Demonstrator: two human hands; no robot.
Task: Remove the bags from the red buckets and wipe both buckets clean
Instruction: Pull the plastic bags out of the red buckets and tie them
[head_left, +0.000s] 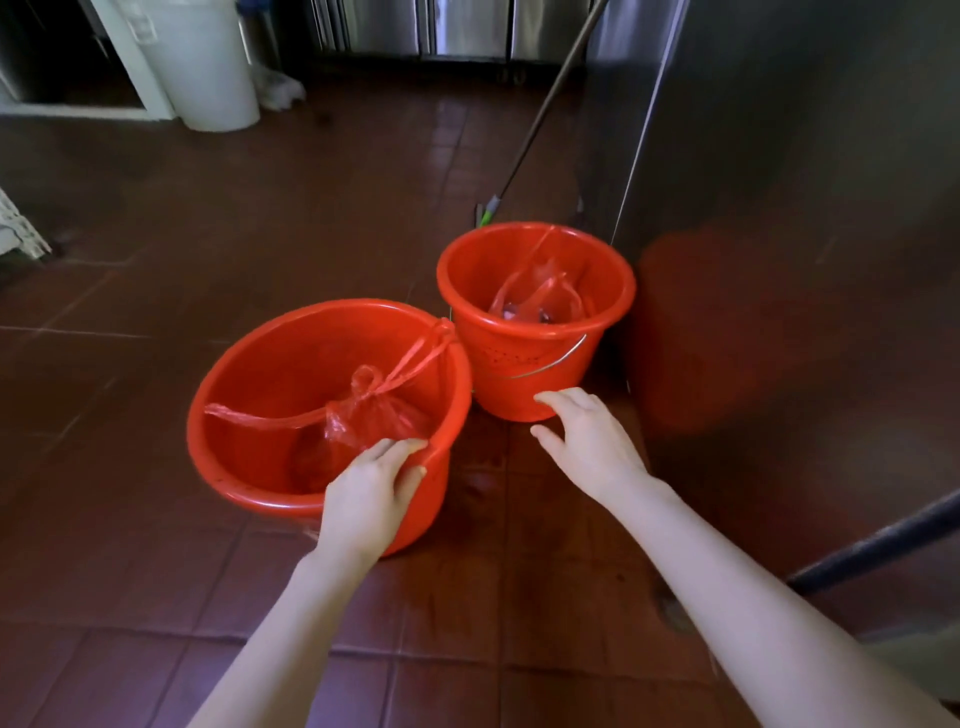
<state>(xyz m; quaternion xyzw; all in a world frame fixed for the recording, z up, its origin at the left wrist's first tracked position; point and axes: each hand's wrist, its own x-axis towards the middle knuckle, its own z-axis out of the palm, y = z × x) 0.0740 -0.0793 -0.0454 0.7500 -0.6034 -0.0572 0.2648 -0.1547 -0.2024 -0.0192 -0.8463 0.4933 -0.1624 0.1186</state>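
While the left hand (371, 488) grips the near bucket (249, 395) at its rim and the right hand (589, 441) hovers slack, the bag (363, 415) inside (handle caught at the rim) may snag, tipping the bucket.

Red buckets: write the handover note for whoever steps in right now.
Left hand grips the near bucket by its rim, fingers inside and thumb outside.
Right hand is open and holds nothing, beside the base of the far bucket.
Both buckets are on the tiled floor. The near bag has one handle strung to the rim. The far bag lies inside.
Done: nothing visible.
Left: pull both bags and wipe both buckets. No cloth is in view.
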